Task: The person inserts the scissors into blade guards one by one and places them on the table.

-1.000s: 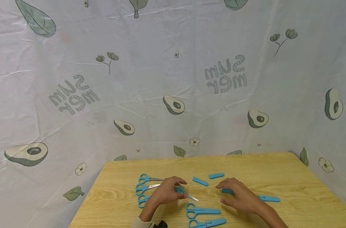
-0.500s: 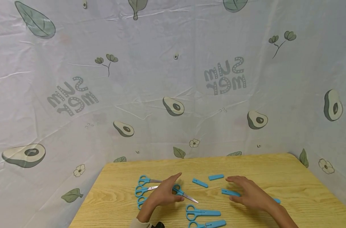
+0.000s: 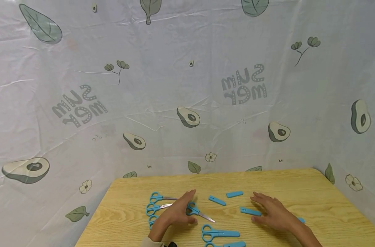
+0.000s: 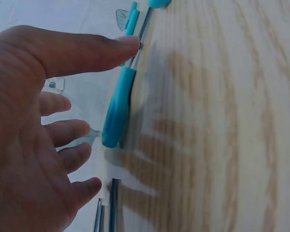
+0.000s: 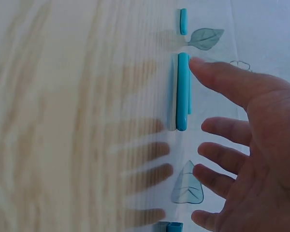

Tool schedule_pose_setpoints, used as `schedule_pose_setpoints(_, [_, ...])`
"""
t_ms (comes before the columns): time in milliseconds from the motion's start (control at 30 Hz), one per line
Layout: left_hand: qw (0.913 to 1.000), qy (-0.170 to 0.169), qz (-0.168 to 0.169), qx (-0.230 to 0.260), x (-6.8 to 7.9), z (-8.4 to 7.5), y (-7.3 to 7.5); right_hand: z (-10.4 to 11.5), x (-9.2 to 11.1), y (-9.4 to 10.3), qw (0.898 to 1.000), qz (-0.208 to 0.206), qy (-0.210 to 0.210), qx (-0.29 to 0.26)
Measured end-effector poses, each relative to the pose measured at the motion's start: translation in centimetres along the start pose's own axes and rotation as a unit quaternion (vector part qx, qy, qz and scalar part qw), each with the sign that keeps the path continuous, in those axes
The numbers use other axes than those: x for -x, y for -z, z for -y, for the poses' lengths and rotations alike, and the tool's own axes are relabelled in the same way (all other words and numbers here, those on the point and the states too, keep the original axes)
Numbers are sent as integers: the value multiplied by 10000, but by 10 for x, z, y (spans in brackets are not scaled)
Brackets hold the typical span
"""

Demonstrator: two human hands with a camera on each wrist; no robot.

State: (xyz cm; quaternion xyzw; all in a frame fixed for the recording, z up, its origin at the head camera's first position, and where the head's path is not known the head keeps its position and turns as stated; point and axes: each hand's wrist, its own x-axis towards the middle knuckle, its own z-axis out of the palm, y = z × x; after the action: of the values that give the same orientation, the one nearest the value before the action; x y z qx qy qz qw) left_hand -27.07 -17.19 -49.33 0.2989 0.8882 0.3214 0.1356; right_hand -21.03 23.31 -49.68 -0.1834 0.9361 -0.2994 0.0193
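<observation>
My left hand (image 3: 176,212) hovers over the table with thumb and fingers spread. It holds nothing. Beside it lies a pair of bare-bladed scissors (image 3: 199,213) with blue handles, partly behind the hand. In the left wrist view, the blue scissor handle (image 4: 118,108) shows past my thumb. My right hand (image 3: 274,213) is also spread and without a load, its thumb near a blue scissors cover (image 3: 250,211). The right wrist view shows a cover (image 5: 182,92) just beyond the thumb; whether they touch is unclear.
Several bare scissors (image 3: 155,198) are stacked in a column at left. Two covers (image 3: 217,200) (image 3: 234,194) lie farther back; another cover (image 3: 301,220) is mostly behind my right hand. Covered scissors (image 3: 220,233) lie in front on the wooden table (image 3: 277,181).
My right hand has moved rightward, uncovering more of the nearest cover. My left fingers have spread and drawn slightly left, showing the scissors' handles. The scissors and covers stay in place.
</observation>
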Motion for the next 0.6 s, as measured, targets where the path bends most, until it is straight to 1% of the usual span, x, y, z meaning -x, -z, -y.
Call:
schedule_pose_setpoints(67, [9999,43,23,-93,0,4,-2,0,0,-2,10000,-42,-49,11])
schedule_pose_setpoints(133, [9998,37,31,-190,-1,9,-5,-1,0,-2,10000,-33,12,-18])
schedule_pose_setpoints(200, [9996,-7,29,-298,-1,10,-6,-2,0,-2,9999,21,128,-113])
schedule_pose_setpoints(300, [9989,73,17,-460,-2,8,-7,-4,1,-1,9989,187,331,-282])
schedule_pose_setpoints(333, [9987,140,23,-486,-1,4,-7,-4,1,-1,9987,222,343,-305])
schedule_pose_setpoints(400, [9982,189,37,-575,-1,1,-6,-4,0,0,9987,244,371,-251])
schedule_pose_setpoints(500, [9974,111,67,-715,-3,1,-7,-4,0,1,9991,201,361,-60])
schedule_pose_setpoints(600, [9963,-38,122,-845,-4,3,-6,-3,-1,0,9992,172,342,66])
